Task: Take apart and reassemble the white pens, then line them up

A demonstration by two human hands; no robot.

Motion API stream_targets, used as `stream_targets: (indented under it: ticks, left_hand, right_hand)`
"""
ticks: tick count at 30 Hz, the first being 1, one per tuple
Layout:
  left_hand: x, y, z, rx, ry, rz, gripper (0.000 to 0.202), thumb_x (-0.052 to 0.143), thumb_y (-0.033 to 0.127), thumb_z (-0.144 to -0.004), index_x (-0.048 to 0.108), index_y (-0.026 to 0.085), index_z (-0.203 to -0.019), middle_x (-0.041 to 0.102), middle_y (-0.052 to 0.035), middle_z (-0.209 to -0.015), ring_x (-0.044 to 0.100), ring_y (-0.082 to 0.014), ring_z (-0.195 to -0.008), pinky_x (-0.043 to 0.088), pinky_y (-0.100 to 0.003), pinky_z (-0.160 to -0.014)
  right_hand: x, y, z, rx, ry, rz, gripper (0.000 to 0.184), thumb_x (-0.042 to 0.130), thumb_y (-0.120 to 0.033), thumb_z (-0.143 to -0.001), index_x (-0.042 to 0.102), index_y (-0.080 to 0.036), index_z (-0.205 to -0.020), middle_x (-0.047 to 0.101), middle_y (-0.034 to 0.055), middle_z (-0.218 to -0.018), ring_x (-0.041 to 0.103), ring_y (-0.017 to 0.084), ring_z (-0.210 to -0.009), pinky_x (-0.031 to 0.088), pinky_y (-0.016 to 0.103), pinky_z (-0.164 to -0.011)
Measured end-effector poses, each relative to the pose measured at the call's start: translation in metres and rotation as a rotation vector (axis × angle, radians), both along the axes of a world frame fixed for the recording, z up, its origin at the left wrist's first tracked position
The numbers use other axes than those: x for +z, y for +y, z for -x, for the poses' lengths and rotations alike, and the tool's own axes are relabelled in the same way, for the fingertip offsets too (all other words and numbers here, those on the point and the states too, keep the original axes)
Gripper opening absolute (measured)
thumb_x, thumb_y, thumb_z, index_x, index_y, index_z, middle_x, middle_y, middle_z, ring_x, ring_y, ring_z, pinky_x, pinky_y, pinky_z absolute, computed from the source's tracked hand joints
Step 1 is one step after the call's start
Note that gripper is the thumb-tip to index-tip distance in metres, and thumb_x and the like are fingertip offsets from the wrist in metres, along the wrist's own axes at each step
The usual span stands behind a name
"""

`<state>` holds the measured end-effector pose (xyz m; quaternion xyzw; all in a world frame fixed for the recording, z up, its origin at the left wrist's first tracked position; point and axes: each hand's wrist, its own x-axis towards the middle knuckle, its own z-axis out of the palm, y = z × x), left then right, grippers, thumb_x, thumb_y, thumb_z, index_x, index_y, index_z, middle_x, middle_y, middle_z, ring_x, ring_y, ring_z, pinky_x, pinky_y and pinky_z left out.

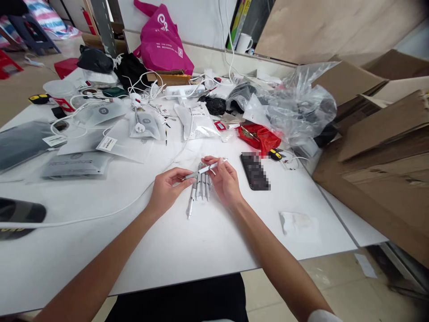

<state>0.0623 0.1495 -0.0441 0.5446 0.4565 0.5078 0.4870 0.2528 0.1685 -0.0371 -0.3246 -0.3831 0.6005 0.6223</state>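
Item: silver pen [204,170], pinched at either end by left hand [167,188] and right hand [225,181], above loose pens [200,191] on white table [187,250]. Risk: the light fingertip grip may slip, scattering the pile.

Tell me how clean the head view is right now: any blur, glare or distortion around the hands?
Head view: light is even and soft, with only faint shadows under the left hand and right hand; the pen they hold is sharp; the phone is pixelated, so its screen is unreadable; the wide lens stretches the table toward the frame's corners; the clear plastic bag shows mild glare.
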Motion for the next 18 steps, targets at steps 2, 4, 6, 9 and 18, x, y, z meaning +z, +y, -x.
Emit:
stream_targets:
  ticks: [2,4,6,9,18]
  left_hand:
    - [-0.002,-0.003,-0.003,-0.043,0.037,-0.059,0.029,0.090,0.041,-0.082,0.082,0.023,-0.103,0.079,-0.0064,-0.103,0.071,-0.0216,-0.093,0.059,-0.038,-0.091]
    - [-0.002,-0.006,-0.005,-0.095,0.023,-0.094,0.034,0.092,0.038,-0.080,0.079,0.024,-0.109,0.076,-0.0064,-0.110,0.069,-0.0204,-0.093,0.059,-0.037,-0.091]
    - [-0.001,-0.009,-0.006,-0.129,-0.009,-0.108,0.044,0.095,0.034,-0.077,0.075,0.024,-0.114,0.074,-0.0069,-0.115,0.067,-0.0197,-0.094,0.058,-0.036,-0.092]
    - [0.002,-0.011,-0.006,-0.153,-0.027,-0.141,0.040,0.092,0.034,-0.081,0.074,0.023,-0.116,0.071,-0.0080,-0.113,0.066,-0.0204,-0.096,0.057,-0.036,-0.092]
    - [0.009,-0.007,-0.004,-0.055,-0.075,-0.094,0.019,0.080,0.038,-0.093,0.077,0.020,-0.097,0.072,-0.0063,-0.099,0.067,-0.0212,-0.097,0.054,-0.035,-0.090]
  right_hand:
    - [0.002,-0.002,0.004,0.058,0.134,0.062,0.037,0.082,-0.060,-0.089,0.070,-0.025,-0.091,0.072,0.0011,-0.101,0.070,0.018,-0.097,0.058,0.035,-0.093]
    - [0.004,-0.003,0.006,0.091,0.285,0.124,0.035,0.080,-0.057,-0.092,0.064,-0.026,-0.092,0.064,-0.0037,-0.081,0.065,0.014,-0.078,0.059,0.033,-0.083]
    - [0.006,-0.003,0.002,0.098,0.419,0.176,0.031,0.075,-0.051,-0.099,0.059,-0.025,-0.090,0.047,-0.0076,-0.067,0.051,0.010,-0.061,0.055,0.025,-0.067]
    - [0.007,0.001,-0.014,0.071,0.528,0.245,0.040,0.060,-0.049,-0.108,0.047,-0.024,-0.080,0.031,-0.0085,-0.060,0.031,0.010,-0.050,0.040,0.019,-0.047]
    - [0.009,0.010,-0.055,-0.090,0.585,0.227,0.053,0.043,-0.050,-0.106,0.015,-0.025,-0.069,0.013,-0.0085,-0.054,0.006,0.011,-0.048,0.020,0.025,-0.039]
